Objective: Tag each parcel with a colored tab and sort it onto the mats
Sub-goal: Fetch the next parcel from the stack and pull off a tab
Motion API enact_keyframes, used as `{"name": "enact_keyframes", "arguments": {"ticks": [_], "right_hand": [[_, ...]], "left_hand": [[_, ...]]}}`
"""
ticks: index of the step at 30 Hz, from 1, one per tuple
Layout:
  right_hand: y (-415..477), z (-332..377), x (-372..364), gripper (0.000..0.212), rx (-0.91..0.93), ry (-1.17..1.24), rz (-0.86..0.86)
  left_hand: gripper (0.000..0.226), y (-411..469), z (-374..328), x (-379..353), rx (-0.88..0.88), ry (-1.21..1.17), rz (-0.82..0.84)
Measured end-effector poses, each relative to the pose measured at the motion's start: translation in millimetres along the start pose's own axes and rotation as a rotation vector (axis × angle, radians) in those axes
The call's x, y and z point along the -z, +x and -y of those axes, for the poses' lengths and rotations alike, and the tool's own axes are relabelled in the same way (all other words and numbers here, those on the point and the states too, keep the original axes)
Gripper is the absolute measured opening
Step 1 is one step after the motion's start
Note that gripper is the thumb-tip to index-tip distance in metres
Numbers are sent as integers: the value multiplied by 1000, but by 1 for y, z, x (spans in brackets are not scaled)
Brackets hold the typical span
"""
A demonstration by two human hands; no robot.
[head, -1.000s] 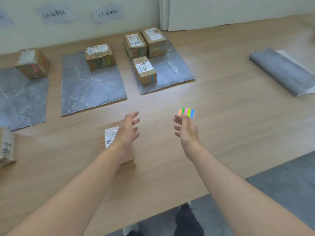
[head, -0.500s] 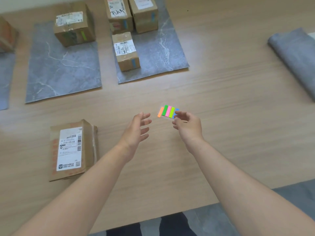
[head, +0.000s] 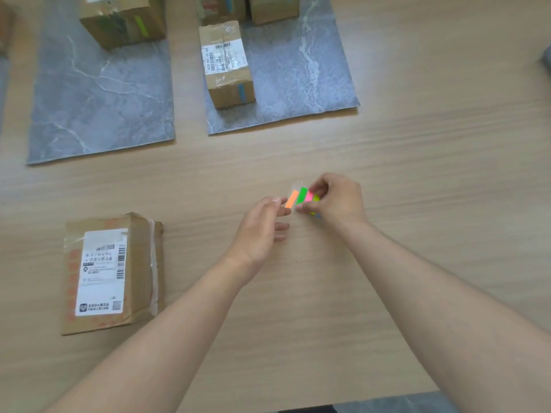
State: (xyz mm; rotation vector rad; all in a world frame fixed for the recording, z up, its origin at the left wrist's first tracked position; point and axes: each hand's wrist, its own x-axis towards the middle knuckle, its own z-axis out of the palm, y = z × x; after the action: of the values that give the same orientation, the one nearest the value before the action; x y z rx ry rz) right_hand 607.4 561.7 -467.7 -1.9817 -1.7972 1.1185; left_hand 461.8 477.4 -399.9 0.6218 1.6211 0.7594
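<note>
- Right hand (head: 337, 201): fingers and thumb are curled round the tab sheet (head: 304, 195), grasping it over the table (head: 417, 180). Orange, green and pink strips show; the other colours sit mostly behind the fingers.
- Left hand (head: 262, 228): just beside the right hand, fingers reaching forward. One fingertip meets the orange tab (head: 291, 199) at the sheet's outer edge. Whether it is pinching the tab cannot be told.
- Untagged parcel (head: 111, 272): lies flat on the table, label up, well out to the far side of the left hand. No coloured tab is visible on it, and it is not on a mat.
- Right mat (head: 298, 70), beyond both hands: carries the blue-tabbed parcel (head: 228, 64), with two more parcels behind it cut off by the frame edge.
- Left mat (head: 98, 99), beyond the left hand: carries the green-tabbed parcel (head: 122, 20).
- Assessment: at least four parcels appear tagged or sorted. The step in hand looks like peeling a tab for the untagged parcel. Sticking it on and carrying the parcel to its mat remain. Whether further parcels wait out of view cannot be told.
</note>
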Motion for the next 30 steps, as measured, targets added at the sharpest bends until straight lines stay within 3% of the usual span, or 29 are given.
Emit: {"name": "enact_keyframes", "arguments": {"ticks": [8,14,18,21,25,30], "right_hand": [[3,-1,4,50,15,-61,67],[10,4,8,39,-30,-121,118],[8,5,9,20,73,-223,115],[7,5,10,16,166,-311,104],[6,7,12,14,191,-315,138],[6,2,15,16,172,-276,162]], "left_hand": [[31,18,2,4,-36,11,-25],[29,21,1,8,-101,100,-16],[27,31,12,15,-413,501,5],[43,38,20,16,-611,872,130],[49,41,28,13,-715,1221,239],[54,38,38,12,-717,1304,223]]}}
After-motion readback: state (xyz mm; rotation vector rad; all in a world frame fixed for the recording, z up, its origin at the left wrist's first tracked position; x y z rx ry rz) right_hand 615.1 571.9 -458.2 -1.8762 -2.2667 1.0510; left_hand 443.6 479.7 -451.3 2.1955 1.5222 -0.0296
